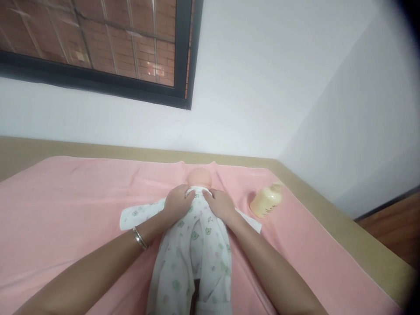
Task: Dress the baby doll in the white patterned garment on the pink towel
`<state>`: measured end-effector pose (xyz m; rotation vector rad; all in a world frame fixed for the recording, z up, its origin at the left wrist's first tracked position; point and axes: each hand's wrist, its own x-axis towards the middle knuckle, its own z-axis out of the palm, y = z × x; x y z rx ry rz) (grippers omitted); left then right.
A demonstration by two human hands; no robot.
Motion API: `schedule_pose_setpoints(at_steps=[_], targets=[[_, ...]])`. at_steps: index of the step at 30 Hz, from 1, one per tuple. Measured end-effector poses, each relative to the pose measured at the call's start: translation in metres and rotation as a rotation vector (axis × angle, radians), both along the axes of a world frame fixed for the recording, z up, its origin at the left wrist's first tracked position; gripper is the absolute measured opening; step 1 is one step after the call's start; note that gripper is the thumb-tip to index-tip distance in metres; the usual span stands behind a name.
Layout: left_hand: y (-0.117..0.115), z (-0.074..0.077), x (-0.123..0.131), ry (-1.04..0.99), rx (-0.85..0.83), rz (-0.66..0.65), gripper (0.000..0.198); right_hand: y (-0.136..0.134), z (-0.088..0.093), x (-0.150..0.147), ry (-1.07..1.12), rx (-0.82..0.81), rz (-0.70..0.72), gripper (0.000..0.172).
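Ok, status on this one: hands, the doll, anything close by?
Left hand and right hand both flat on the doll at its chest, on the printed garment. Doll lies on the pink towel. Bottle lying to the right, apart.

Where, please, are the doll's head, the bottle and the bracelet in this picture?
doll's head [198, 176]: head view, on the bare top of the head.
bottle [265, 202]: head view, on the middle of the yellowish body, lying on its side.
bracelet [140, 238]: head view, on the band around the left wrist.
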<state>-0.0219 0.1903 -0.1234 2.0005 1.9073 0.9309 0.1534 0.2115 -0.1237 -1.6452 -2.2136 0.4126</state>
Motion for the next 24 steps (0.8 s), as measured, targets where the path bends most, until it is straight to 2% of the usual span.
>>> schedule_pose_setpoints(at_steps=[24], targets=[[0.0008, -0.0025, -0.0008, -0.003, -0.004, -0.014, 0.03, -0.0009, -0.0005, 0.0005, -0.008, 0.005, -0.008, 0.064]])
